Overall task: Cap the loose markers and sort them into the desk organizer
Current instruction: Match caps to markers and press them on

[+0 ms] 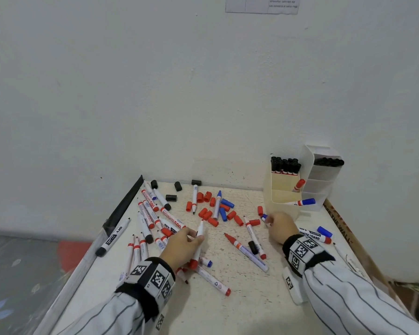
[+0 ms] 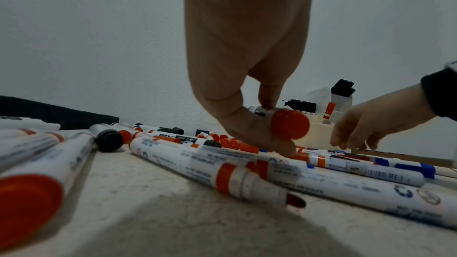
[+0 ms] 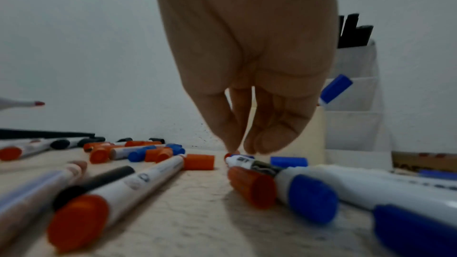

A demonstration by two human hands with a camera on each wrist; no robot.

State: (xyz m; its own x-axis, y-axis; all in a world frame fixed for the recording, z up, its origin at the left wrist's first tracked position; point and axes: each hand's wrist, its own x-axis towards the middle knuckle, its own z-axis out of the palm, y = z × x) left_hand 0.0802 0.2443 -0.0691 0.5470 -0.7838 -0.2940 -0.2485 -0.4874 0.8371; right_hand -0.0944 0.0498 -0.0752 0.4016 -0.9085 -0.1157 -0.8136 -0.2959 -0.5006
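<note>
My left hand (image 1: 183,245) grips an uncapped red marker (image 1: 198,240) with its tip pointing away from me; its red butt end (image 2: 289,124) faces the left wrist camera. My right hand (image 1: 278,226) hangs fingers-down just in front of the organizer (image 1: 267,201). Its thumb and forefinger tips meet right over a small red cap (image 3: 228,155) beside a blue-ended marker (image 3: 306,198); blur hides whether they pinch it. Loose red caps (image 1: 207,215), blue caps (image 1: 227,203) and black caps (image 1: 171,197) lie scattered mid-table among several uncapped markers.
The organizer at the back right holds black-capped markers (image 1: 285,165), one red-capped marker (image 1: 299,185) and one blue-capped marker (image 1: 304,202). A black strip (image 1: 124,206) lines the table's left edge. A lettered board (image 1: 341,228) runs along the right edge.
</note>
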